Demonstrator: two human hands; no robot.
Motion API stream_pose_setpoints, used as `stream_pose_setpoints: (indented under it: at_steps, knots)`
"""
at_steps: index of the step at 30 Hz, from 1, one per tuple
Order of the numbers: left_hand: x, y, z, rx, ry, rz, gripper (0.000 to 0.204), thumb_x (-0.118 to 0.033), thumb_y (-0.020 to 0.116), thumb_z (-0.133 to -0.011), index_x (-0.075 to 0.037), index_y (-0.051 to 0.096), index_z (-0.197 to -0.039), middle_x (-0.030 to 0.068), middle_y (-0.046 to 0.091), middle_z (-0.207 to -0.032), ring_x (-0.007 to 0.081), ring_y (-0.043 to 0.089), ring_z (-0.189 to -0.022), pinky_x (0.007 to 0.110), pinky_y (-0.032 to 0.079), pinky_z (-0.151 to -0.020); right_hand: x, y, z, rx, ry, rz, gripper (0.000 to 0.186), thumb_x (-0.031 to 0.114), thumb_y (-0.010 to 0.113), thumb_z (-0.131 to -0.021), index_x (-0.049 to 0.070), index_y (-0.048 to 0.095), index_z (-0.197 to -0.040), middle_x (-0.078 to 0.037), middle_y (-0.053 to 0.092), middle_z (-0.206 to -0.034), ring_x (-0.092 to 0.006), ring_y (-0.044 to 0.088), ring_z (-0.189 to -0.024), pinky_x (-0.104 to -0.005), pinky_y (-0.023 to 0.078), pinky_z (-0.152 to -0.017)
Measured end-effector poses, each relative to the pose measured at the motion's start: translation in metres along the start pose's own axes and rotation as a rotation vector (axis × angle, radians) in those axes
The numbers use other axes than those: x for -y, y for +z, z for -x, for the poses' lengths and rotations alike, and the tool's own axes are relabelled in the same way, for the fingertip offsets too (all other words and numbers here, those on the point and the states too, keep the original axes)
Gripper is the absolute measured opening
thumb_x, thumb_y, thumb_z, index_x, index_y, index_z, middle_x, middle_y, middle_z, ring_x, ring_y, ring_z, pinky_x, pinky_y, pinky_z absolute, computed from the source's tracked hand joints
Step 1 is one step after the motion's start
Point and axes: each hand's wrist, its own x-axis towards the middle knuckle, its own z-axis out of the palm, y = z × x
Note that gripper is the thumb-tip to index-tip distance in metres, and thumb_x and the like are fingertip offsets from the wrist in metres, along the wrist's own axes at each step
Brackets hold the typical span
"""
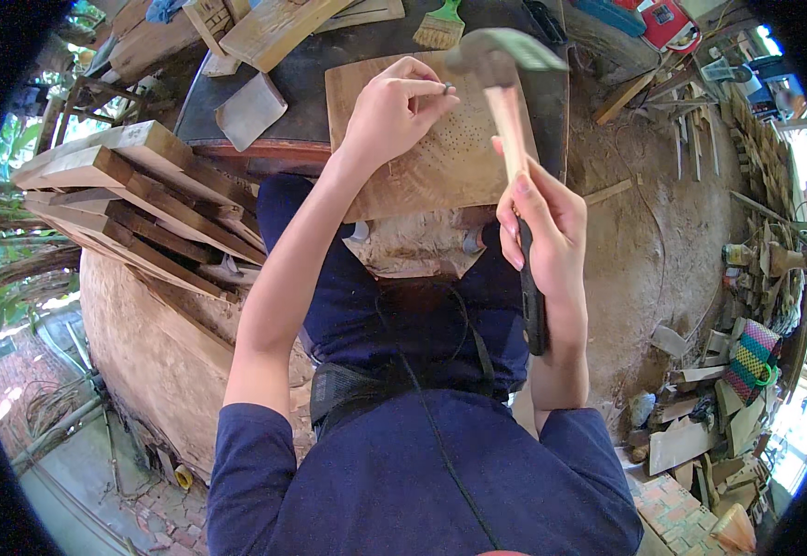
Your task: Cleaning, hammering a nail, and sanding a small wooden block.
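My right hand [552, 218] grips a hammer [512, 134] by its handle, pale wood above and black at the grip. The hammer's head is raised over the board's far right side and blurred by motion. My left hand [394, 109] is closed in a pinch over the wooden board [366, 190]. Between thumb and fingers shows the end of a small dark metal piece [448, 89]; the rest of it is hidden, so its kind is unclear. Rows of small dark dots mark the board's surface right of my left hand.
The board lies on a dark table [306, 102] in front of my knees. Beyond it are a green-handled brush [440, 28], a wood block [278, 32] and a pale flat piece [250, 111]. Thick planks [134, 176] are stacked at left; wood scraps [686, 445] litter the right.
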Motion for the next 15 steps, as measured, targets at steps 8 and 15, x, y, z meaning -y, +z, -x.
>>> stream_pose_setpoints:
  at_steps: [8, 15]
  knots:
    - [-0.01, -0.005, 0.001, 0.032, -0.024, -0.05, 0.043, -0.034, 0.088, -0.082, -0.006, 0.08, -0.112, 0.0045, 0.07, -0.115, 0.0084, 0.054, -0.06, 0.026, 0.048, -0.059, 0.027, 0.009, 0.007, -0.05, -0.063, 0.033, 0.045, 0.021, 0.054, -0.11, -0.004, 0.054, -0.147, 0.003, 0.051, -0.068, -0.0014, 0.041, -0.048, -0.0196, 0.031, -0.041]
    - [-0.015, -0.006, 0.001, -0.205, -0.096, 0.142, 0.008, -0.001, 0.072, -0.078, -0.003, 0.065, -0.082, 0.01, 0.066, -0.117, 0.0124, 0.066, -0.076, 0.027, 0.052, -0.063, -0.001, 0.0, -0.006, -0.096, 0.02, -0.011, 0.042, 0.023, 0.054, -0.11, -0.001, 0.058, -0.144, 0.001, 0.052, -0.067, -0.0034, 0.042, -0.043, -0.0208, 0.031, -0.038]
